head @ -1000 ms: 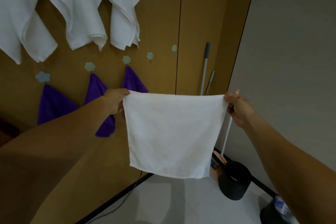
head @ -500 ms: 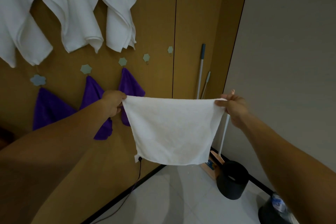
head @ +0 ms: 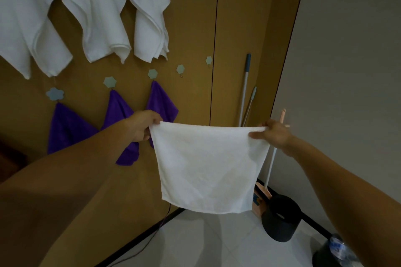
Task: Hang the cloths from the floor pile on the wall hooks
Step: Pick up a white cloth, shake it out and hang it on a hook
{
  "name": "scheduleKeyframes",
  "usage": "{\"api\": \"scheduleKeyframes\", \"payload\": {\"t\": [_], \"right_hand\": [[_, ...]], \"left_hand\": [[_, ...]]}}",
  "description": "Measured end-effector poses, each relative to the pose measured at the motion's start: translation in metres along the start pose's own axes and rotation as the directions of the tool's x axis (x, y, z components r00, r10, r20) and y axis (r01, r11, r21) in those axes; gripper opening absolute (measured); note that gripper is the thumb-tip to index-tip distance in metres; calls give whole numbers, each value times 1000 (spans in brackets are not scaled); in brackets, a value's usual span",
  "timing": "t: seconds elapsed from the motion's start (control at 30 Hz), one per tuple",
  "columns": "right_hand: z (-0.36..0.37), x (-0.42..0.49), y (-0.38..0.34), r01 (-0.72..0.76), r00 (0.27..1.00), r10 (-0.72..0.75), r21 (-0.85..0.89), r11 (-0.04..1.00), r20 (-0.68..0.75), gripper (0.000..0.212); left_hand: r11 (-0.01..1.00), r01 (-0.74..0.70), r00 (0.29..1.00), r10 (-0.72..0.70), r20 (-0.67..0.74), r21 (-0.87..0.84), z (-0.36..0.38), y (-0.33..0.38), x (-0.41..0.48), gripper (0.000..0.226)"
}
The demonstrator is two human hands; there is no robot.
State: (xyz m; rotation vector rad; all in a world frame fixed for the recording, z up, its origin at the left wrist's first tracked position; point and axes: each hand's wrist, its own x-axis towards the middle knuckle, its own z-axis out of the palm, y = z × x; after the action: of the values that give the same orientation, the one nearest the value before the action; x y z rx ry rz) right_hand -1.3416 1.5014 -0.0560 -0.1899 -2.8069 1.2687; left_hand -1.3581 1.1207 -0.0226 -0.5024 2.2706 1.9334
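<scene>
A white square cloth (head: 208, 167) hangs spread in front of the brown wall. My left hand (head: 141, 124) pinches its top left corner and my right hand (head: 275, 134) pinches its top right corner. Behind it, three purple cloths (head: 118, 110) hang from pale flower-shaped hooks (head: 110, 82). Two bare hooks (head: 180, 69) sit further right on the wall, above the held cloth. Three white towels (head: 95, 13) hang from an upper row. The floor pile is out of view.
Mop and broom handles (head: 244, 89) lean in the corner by the grey wall (head: 347, 71). A black bin (head: 281, 217) and a dustpan (head: 261, 197) stand on the white tile floor. A cable (head: 152, 232) runs along the skirting. A second dark bin (head: 334, 253) sits at the bottom right.
The cloth stays stretched between both hands. The view has shifted down a little, and the cloth's lower edge swung up and dropped back.
</scene>
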Motion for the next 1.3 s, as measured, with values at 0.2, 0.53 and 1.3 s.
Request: {"api": "scheduleKeyframes", "payload": {"t": [0.2,0.53,1.3], "right_hand": [[-2,-1,-1,118,991,-118,6,993,-71,23],[-9,13,-14,176,923,-147,52,983,-355,22],[-5,119,-92,302,928,-354,322,897,116,29]], "left_hand": [[932,-144,987,110,119,332,7,-1,-4,31],[793,-508,846,533,21,338,53,10,-4,22],[713,-586,798,424,429,385,97,99,65,27]]}}
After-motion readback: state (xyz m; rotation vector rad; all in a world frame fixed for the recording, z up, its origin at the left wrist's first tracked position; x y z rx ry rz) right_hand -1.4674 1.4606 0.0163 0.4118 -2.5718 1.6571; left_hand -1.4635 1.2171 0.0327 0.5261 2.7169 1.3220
